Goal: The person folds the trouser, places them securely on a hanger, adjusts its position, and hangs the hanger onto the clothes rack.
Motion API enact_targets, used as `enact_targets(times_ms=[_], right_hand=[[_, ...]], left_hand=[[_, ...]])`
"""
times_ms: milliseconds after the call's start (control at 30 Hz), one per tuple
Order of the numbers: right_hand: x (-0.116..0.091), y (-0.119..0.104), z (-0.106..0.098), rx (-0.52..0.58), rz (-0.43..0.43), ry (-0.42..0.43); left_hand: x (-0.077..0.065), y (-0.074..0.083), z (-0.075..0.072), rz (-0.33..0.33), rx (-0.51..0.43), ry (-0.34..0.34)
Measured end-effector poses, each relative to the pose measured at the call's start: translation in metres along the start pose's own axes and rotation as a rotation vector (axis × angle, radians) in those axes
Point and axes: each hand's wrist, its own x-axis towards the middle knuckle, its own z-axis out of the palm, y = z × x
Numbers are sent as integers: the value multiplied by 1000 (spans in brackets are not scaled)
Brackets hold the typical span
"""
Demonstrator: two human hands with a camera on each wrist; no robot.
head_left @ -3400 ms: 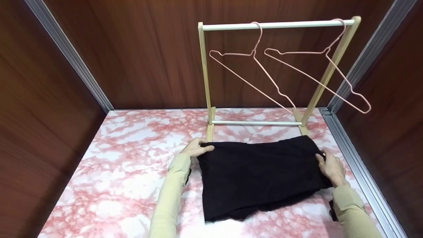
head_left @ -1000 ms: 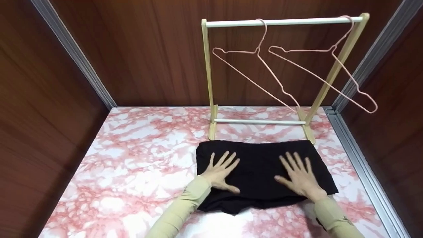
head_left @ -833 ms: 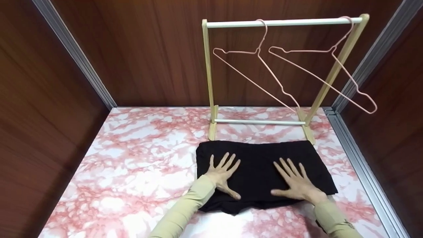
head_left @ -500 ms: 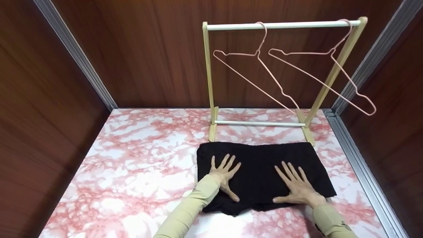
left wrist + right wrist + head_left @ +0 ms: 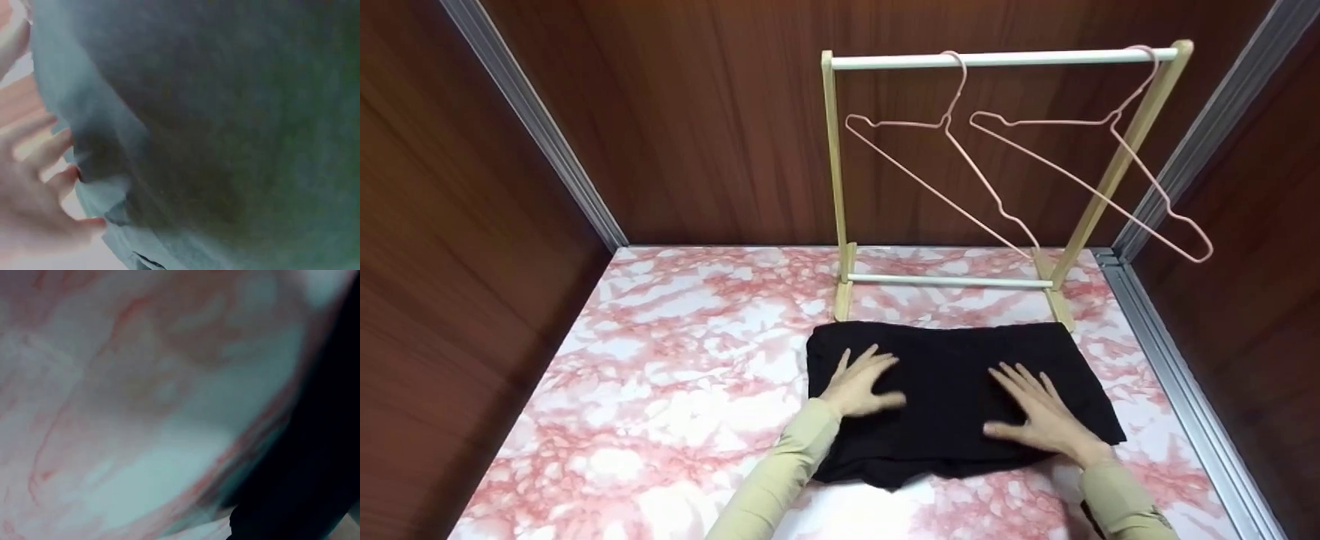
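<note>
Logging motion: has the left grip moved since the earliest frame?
Yes: the left grip has shifted toward the wearer and rightward, away from the rack's left foot.

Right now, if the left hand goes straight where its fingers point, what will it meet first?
Probably the slim white lower rack bar, beyond the black cloth beneath the left hand, whose height is unclear.

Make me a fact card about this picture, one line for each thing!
Cloth: black, lying on the table, near edge rumpled
Left hand: over the cloth, fingers spread
Right hand: over the cloth, fingers spread
Rack: standing behind the cloth
Hangers: two, pink, hanging on the rack, bare
Table: pink-and-white pattern
</note>
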Motion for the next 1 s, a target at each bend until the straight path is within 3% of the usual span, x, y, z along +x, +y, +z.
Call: enact_targets(times_ms=[100, 233, 300, 367, 467, 567, 667, 767, 1000], right_hand=[[2, 4, -8, -20, 6, 132], [0, 13, -21, -93, 67, 341], [-4, 18, -28, -96, 159, 390], [-8, 22, -34, -57, 294, 377], [-13, 28, -42, 21, 491, 282], [-14, 34, -48, 117, 601, 190], [-14, 38, -53, 196, 653, 134], [-15, 41, -55, 264, 700, 94], [-16, 44, -56, 320, 708, 72]], left_hand=[[-5, -7, -2, -13, -172, 220], [-12, -21, -4, -86, -305, 497], [-17, -29, -5, -157, -338, 592], [-22, -36, -8, -263, -390, 628], [-31, -47, -13, -426, -436, 580], [-38, -57, -21, -525, -480, 450], [-42, -64, -27, -566, -520, 328], [-44, -68, -28, -597, -592, 257], [-46, -70, -25, -650, -751, 210]])
